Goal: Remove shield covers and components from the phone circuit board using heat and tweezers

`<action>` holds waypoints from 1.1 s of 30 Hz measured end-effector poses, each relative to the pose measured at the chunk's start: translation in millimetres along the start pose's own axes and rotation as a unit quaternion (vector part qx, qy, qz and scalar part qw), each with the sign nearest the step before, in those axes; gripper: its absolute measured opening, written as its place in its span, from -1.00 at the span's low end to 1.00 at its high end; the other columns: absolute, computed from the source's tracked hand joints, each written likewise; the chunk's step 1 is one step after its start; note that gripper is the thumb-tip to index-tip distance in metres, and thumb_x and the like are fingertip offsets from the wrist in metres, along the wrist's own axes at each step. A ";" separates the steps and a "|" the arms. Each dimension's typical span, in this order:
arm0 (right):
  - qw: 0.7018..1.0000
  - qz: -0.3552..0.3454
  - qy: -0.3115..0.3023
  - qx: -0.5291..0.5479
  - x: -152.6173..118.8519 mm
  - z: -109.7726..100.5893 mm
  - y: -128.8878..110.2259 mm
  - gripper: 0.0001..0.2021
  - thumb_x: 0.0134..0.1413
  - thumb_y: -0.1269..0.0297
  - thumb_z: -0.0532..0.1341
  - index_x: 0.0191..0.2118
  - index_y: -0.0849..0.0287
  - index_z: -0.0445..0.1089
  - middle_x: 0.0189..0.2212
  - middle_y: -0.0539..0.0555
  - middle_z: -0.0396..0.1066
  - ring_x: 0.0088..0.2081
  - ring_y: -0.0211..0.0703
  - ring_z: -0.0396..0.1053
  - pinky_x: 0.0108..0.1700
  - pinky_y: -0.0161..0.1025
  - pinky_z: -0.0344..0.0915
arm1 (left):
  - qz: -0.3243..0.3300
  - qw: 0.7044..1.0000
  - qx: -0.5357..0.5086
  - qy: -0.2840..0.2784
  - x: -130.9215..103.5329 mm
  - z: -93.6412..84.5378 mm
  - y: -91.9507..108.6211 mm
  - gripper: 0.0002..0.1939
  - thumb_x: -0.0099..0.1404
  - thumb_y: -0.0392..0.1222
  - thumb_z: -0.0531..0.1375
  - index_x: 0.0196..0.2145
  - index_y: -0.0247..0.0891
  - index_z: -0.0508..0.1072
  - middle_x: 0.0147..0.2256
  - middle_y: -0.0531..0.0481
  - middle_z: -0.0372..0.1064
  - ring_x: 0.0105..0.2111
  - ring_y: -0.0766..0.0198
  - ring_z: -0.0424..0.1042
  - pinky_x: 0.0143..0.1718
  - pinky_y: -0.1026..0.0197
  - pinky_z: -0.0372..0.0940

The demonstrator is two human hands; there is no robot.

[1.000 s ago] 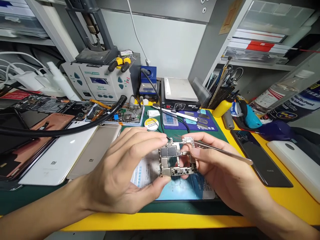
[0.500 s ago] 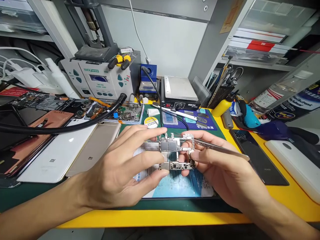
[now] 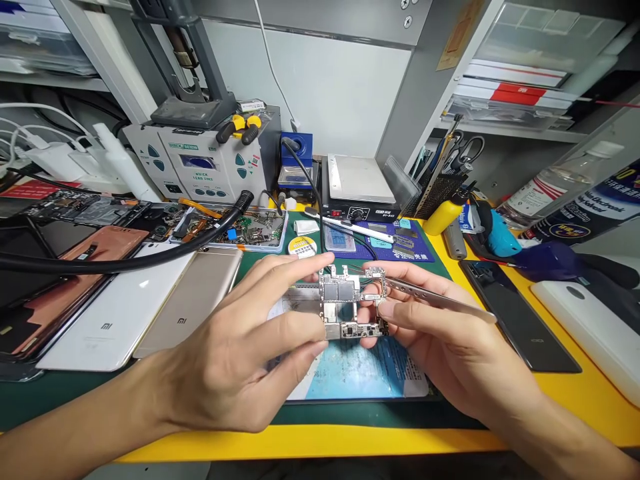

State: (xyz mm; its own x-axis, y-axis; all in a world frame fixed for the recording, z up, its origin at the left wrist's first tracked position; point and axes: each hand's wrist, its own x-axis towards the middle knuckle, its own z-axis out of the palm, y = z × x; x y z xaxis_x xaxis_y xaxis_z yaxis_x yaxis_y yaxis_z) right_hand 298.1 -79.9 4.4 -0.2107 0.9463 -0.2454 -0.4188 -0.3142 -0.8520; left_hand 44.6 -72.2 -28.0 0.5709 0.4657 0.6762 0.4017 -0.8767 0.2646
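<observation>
A phone circuit board (image 3: pixel 342 291), full of small chips and metal shields with a gap in its middle, is held up between both hands. My left hand (image 3: pixel 233 357) pinches its lower left corner between thumb and a finger, while the index finger stretches along the upper left edge. At the right end, my right hand (image 3: pixel 460 340) grips the board with the thumb in front and fingers behind. Metal tweezers (image 3: pixel 445 301) also lie in that right hand, their tips partly hidden by the board. Beneath is a blue-and-white work pad (image 3: pixel 350 373).
Left: phone back covers (image 3: pixel 120 300) and a tray of parts (image 3: pixel 260 239), crossed by a black hose (image 3: pixel 150 261). Behind: a hot-air station (image 3: pixel 200 160) and a small heating plate (image 3: pixel 357 177). Right: a dark phone (image 3: pixel 520 317), a white power bank (image 3: pixel 590 327) and a yellow bottle (image 3: pixel 443 217).
My left thumb and finger have closed together and shifted slightly left at the board's lower corner, uncovering more of its left shield. My right hand keeps its grip on the board and tweezers.
</observation>
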 end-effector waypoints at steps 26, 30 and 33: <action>1.000 -0.002 -0.001 0.010 -2.4 4.3 -4.5 -0.74 -0.02 0.53 0.50 -0.17 0.14 0.74 -0.35 0.09 0.69 -0.40 -0.18 0.60 -0.31 -0.33 0.59 | -0.009 1.000 0.014 0.015 3.2 -2.2 1.2 -0.74 0.39 -0.44 0.32 -0.04 -0.27 0.40 0.30 -0.41 0.48 0.40 0.04 0.44 0.49 -0.13 0.32; 1.000 0.000 0.002 0.009 -1.2 2.4 -5.0 -0.70 -0.05 0.55 0.49 -0.16 0.13 0.76 -0.37 0.10 0.71 -0.41 -0.18 0.63 -0.28 -0.34 0.59 | -0.004 1.000 0.021 0.019 3.4 -1.8 1.4 -0.75 0.39 -0.44 0.32 -0.03 -0.30 0.41 0.30 -0.40 0.47 0.40 0.11 0.43 0.52 -0.03 0.27; 1.000 -0.002 0.001 0.012 -0.6 1.1 -3.8 -0.70 -0.05 0.57 0.50 -0.16 0.12 0.77 -0.38 0.10 0.72 -0.41 -0.18 0.65 -0.27 -0.36 0.60 | -0.010 0.999 0.023 0.020 3.5 -2.1 1.8 -0.71 0.42 -0.41 0.32 0.05 -0.32 0.41 0.30 -0.37 0.46 0.40 0.16 0.42 0.53 0.01 0.25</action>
State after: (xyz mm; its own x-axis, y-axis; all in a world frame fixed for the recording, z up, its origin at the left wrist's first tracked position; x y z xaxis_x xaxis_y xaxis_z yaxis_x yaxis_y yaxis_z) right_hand 298.9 -79.3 8.3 -0.2070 0.9479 -0.2420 -0.4416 -0.3113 -0.8415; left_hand 45.8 -72.4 -23.8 0.5336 0.4775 0.6980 0.4458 -0.8602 0.2477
